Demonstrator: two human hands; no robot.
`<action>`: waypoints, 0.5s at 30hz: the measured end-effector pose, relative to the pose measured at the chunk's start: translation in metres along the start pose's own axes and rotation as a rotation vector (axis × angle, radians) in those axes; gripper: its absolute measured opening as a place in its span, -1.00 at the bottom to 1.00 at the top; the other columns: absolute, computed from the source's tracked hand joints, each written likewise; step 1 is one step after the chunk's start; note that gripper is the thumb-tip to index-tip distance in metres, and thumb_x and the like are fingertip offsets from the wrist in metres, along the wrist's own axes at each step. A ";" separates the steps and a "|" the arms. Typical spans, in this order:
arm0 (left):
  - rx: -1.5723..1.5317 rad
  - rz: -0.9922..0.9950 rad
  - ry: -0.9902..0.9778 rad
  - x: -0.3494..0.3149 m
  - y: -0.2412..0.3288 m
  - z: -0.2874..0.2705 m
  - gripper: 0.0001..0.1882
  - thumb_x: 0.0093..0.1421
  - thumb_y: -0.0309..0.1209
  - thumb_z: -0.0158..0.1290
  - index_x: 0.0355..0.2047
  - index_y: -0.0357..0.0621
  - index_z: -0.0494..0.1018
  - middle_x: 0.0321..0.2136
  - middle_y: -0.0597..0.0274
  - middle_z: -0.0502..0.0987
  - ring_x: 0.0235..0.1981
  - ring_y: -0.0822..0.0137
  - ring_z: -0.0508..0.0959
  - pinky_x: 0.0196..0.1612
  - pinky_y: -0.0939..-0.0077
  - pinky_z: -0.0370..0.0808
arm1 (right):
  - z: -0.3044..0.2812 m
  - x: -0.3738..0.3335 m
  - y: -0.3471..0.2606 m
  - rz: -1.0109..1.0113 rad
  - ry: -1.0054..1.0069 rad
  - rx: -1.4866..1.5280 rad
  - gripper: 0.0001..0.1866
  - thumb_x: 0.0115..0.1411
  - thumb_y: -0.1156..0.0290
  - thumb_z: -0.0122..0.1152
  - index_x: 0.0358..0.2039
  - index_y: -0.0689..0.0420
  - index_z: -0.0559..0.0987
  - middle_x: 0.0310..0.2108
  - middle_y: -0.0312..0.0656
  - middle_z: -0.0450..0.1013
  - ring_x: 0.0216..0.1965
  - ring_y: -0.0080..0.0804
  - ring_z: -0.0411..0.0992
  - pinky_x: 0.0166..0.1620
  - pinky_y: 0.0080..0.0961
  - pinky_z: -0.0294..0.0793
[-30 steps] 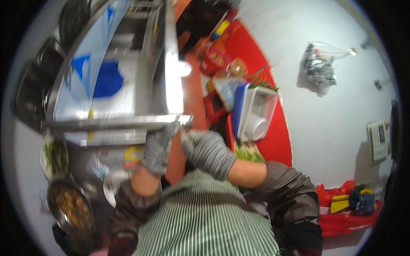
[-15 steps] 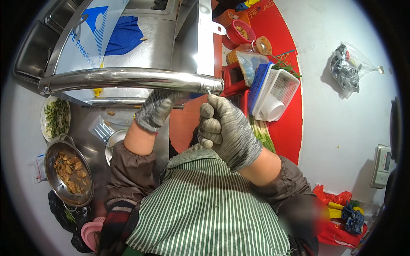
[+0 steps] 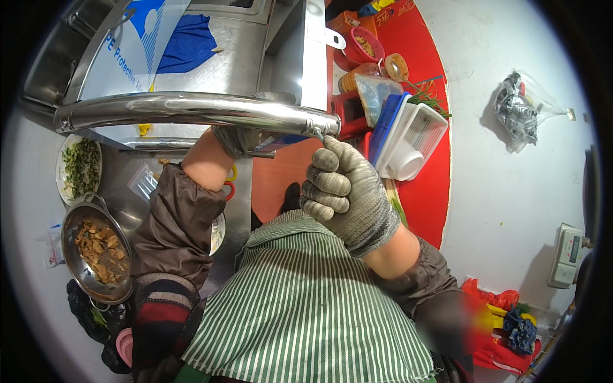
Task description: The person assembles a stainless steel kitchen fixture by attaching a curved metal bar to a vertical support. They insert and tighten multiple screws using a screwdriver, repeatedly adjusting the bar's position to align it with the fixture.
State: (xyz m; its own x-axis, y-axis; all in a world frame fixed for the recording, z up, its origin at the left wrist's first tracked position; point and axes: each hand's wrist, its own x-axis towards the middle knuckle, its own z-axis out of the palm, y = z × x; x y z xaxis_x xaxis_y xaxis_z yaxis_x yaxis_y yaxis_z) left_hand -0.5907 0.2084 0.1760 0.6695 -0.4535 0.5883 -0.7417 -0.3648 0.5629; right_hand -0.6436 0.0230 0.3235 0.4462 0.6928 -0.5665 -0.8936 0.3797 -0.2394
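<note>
A shiny curved metal tube [image 3: 191, 110] runs across a stainless steel unit in front of me. My right hand [image 3: 350, 195], in a grey knitted glove, is closed just below the tube's right end. Its thumb and forefinger are at a thin metal rod [image 3: 321, 135] that meets a small fitting there. The other fingers curl into the palm, and most of the rod is hidden in the glove. My left hand [image 3: 235, 142], gloved too, reaches up under the tube. The tube and a panel cover its fingers, so its grip does not show.
A blue cloth [image 3: 188, 45] lies on the steel surface. To the left are a plate of chopped greens [image 3: 82, 169] and a pan of cooked food [image 3: 102, 252]. A red table [image 3: 418, 198] on the right carries white and blue baskets [image 3: 424, 131]. Scissors [image 3: 230, 182] lie beside my left forearm.
My left forearm has swung up and left, and the hand has gone deeper behind the tube. My right hand stays at the tube's end, its wrist slightly turned.
</note>
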 end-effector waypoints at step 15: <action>-0.081 -0.155 0.251 -0.018 0.009 0.021 -0.64 0.15 -0.36 0.06 -0.03 -0.12 0.35 -0.15 0.20 0.45 -0.11 0.32 0.46 -0.04 0.42 0.43 | 0.023 -0.015 0.004 -0.185 0.402 -0.736 -0.54 0.31 -0.05 -0.16 -0.56 0.02 0.36 -0.84 -0.43 0.13 -0.85 -0.62 0.11 -0.66 -0.61 0.32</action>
State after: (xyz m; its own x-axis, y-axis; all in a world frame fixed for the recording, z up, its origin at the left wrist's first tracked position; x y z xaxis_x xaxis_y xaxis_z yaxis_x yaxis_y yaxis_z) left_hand -0.6099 0.1962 0.1581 0.7708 -0.1786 0.6116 -0.6313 -0.3436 0.6953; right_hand -0.6527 0.0286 0.3494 0.6609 0.3365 -0.6707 -0.6744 -0.1256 -0.7276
